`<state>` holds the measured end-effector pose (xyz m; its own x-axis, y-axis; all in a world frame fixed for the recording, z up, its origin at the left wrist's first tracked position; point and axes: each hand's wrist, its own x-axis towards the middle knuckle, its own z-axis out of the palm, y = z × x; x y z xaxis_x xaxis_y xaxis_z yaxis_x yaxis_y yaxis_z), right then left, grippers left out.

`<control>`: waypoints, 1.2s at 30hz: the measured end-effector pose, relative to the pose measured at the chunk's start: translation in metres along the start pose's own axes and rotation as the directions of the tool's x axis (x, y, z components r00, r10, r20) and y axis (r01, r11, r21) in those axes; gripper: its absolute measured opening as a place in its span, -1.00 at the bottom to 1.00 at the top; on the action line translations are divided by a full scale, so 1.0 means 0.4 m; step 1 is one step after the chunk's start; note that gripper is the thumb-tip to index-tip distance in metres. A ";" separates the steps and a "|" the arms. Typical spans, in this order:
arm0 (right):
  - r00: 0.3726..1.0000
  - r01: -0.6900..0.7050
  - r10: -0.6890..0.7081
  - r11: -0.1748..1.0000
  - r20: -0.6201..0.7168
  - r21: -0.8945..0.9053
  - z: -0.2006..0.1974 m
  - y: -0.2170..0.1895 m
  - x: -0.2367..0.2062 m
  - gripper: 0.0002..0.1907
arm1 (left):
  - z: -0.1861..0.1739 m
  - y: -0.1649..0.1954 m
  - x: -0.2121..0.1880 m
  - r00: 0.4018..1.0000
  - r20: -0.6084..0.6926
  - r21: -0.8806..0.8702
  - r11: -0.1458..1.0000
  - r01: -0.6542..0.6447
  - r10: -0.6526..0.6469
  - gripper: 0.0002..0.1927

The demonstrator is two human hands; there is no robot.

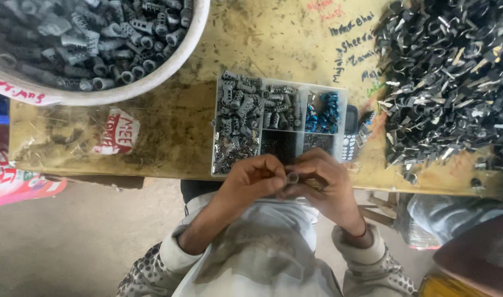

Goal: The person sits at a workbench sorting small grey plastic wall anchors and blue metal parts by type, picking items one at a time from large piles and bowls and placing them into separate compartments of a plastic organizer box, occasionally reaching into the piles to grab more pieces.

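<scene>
Landmark — clear compartment tray [339,93] at the near edge of the yellow worktable [169,110].
- Large white basin [169,69], full of grey ribbed sleeves: up-left of the tray.
- Heap of dark metal clips [455,77]: right of the tray.
- Keypad phone [350,135]: touching the tray's right side.
- Red-and-white sticker [116,132]: left of the tray.

1. A worn yellow table [174,118] bears scribbled writing and a red-and-white sticker [117,132].
2. At far left sits a white bowl [169,71] of grey plastic sleeves.
3. A clear compartment tray [279,127] lies at the near edge, a small keypad phone [350,135] just beside it.
4. A heap of dark metal clips [449,77] covers the right.
</scene>
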<state>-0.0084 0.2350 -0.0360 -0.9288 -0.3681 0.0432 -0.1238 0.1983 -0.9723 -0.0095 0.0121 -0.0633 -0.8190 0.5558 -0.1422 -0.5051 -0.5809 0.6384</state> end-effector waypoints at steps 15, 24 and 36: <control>0.962 0.156 -0.246 0.850 -0.117 -0.503 0.036 -0.076 0.021 -0.63 | 0.055 0.035 -0.024 0.920 -0.379 0.494 0.862 0.112 0.098 -0.92; 0.963 0.136 -0.235 0.842 -0.128 -0.522 0.040 -0.092 0.021 -0.65 | 0.048 0.038 -0.018 0.924 -0.382 0.412 0.901 0.135 0.036 -0.94; 0.966 0.212 -0.252 0.895 -0.054 -0.392 0.021 -0.090 0.023 -0.69 | 0.037 0.049 -0.026 0.960 -0.271 0.230 0.964 0.133 -0.068 -0.88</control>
<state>-0.0095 0.2167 -0.0025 -0.8850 -0.3569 0.2989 -0.4443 0.4557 -0.7713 -0.0070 0.0038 -0.0379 -0.8260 0.4117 -0.3850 -0.5331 -0.3491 0.7706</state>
